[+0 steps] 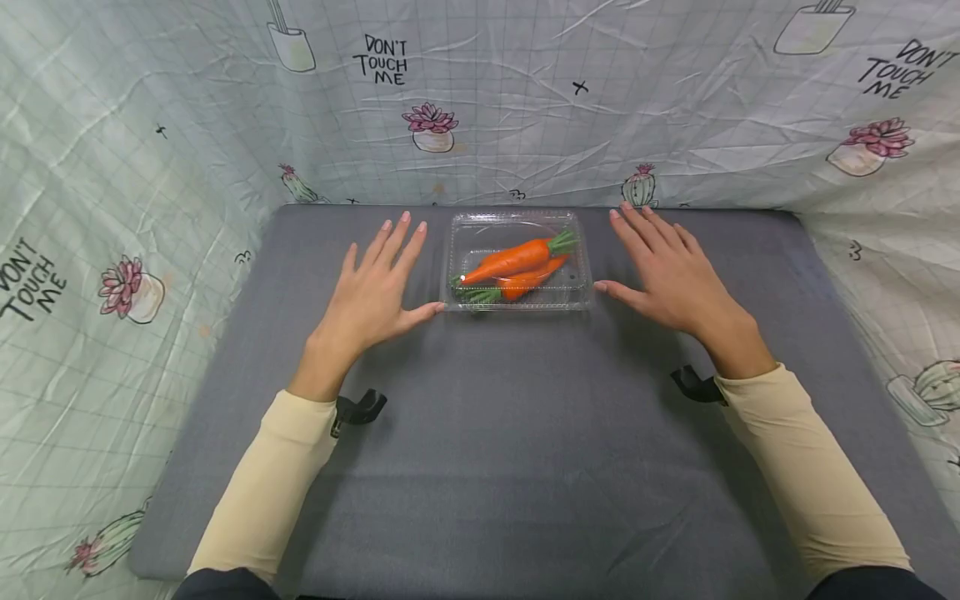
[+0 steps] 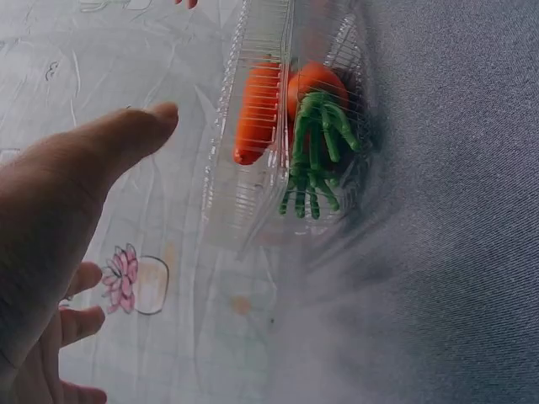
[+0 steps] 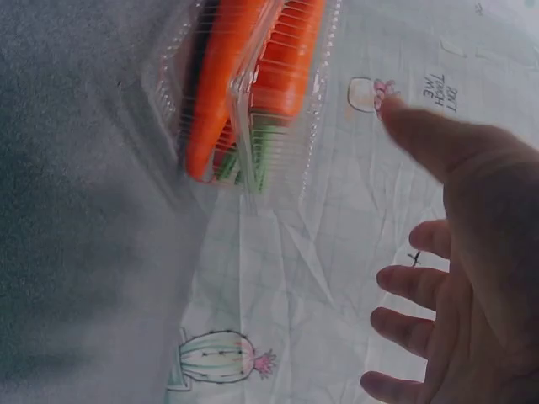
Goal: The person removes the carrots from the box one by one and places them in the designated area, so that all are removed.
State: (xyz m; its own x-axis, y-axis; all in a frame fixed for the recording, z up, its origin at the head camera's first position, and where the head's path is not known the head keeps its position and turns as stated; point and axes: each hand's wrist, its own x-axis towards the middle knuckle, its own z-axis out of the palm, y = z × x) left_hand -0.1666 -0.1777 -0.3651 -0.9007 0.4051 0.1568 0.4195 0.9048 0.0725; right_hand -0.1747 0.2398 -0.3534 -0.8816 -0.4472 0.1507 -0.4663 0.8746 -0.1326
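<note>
A clear plastic clamshell box (image 1: 517,302) lies near the back edge of the grey surface, its lid down. Inside it are two orange carrots (image 1: 517,258) with green tops, pointing opposite ways. My left hand (image 1: 375,287) hovers at the box's left side, fingers spread and straight, thumb tip close to the front left corner. On the other side my right hand (image 1: 667,275) is held the same way, thumb pointing at the box. Both wrist views show a gap between the thumb and the box wall (image 2: 244,202). Neither hand holds anything.
The grey padded surface (image 1: 495,467) extends in front of the box and to both sides. A pale cloth (image 1: 510,125) printed with potted plants and lettering hangs behind and along both sides. A black strap piece (image 1: 360,408) sticks out at each wrist.
</note>
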